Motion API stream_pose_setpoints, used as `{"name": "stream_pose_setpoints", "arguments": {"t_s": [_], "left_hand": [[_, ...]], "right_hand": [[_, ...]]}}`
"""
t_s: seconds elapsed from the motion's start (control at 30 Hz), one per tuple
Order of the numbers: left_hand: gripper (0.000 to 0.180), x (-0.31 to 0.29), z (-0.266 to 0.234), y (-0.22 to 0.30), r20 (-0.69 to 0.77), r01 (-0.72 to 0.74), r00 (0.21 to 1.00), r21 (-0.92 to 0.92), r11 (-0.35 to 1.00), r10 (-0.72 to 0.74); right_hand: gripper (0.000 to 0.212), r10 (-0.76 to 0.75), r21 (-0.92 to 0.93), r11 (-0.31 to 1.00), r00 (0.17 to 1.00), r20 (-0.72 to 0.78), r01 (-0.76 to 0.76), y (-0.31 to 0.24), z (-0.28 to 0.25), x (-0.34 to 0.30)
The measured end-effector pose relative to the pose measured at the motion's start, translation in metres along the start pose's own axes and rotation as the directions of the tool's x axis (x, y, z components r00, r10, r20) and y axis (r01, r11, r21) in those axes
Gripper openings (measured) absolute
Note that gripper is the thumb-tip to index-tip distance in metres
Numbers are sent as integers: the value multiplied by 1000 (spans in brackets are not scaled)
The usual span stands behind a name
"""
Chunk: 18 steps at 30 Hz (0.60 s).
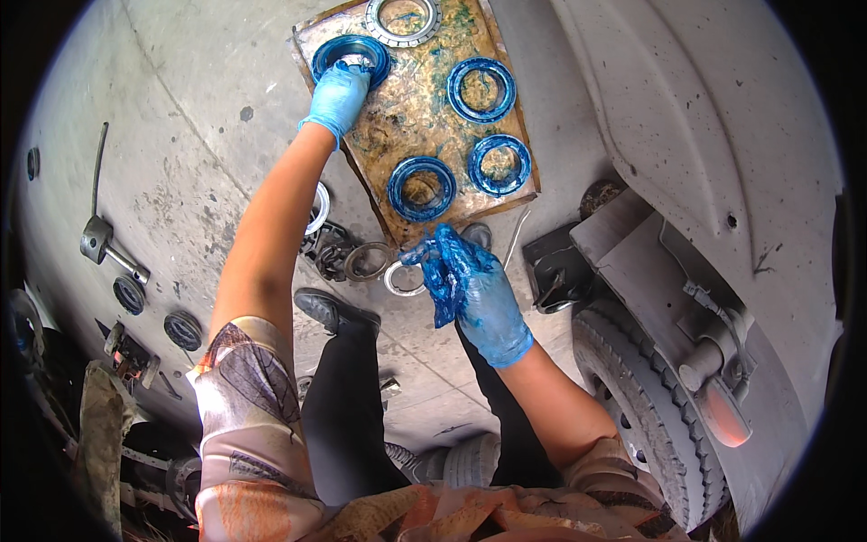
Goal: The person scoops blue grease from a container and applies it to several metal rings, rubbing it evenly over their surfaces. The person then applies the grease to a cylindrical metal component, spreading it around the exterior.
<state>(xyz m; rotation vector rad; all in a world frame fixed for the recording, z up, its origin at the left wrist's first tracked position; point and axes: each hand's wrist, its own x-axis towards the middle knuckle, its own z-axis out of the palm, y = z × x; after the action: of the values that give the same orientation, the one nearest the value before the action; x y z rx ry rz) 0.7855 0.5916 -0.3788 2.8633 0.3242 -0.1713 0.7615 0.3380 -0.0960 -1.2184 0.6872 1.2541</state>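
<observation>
My left hand (336, 98), in a light blue glove, reaches to the far left of a grease-stained board (368, 144). Its fingers are closed over the near rim of a blue-greased bearing (372, 47); the fingertips are partly hidden inside the ring. Closer to me, my right hand (479, 294) hangs above the board's near edge. Thick, dark blue grease coats its glove, and the curled fingers hold a lump of it. Three more greased bearings lie on the board: one at right (481, 63), one below it (524, 167), and one near the middle (422, 159).
A bare metal bearing (435, 34) lies at the board's far edge. Loose rings (368, 262) sit by my shoes (336, 312). At left are a piston with rod (97, 239) and black round parts (183, 331). A tyre (646, 406) and vehicle body (668, 117) bound the right side.
</observation>
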Motion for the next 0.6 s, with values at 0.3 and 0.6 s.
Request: {"name": "stream_pose_setpoints", "arguments": {"t_s": [0.3, 0.6], "left_hand": [[17, 17, 16, -4, -43, -59, 997, 55, 997, 61], [19, 36, 23, 6, 163, 70, 984, -6, 998, -69]], "right_hand": [[34, -22, -129, 991, 1000, -12, 20, 6, -1, 5], [27, -38, -117, 992, 999, 12, 39, 2, 4, 12]]}}
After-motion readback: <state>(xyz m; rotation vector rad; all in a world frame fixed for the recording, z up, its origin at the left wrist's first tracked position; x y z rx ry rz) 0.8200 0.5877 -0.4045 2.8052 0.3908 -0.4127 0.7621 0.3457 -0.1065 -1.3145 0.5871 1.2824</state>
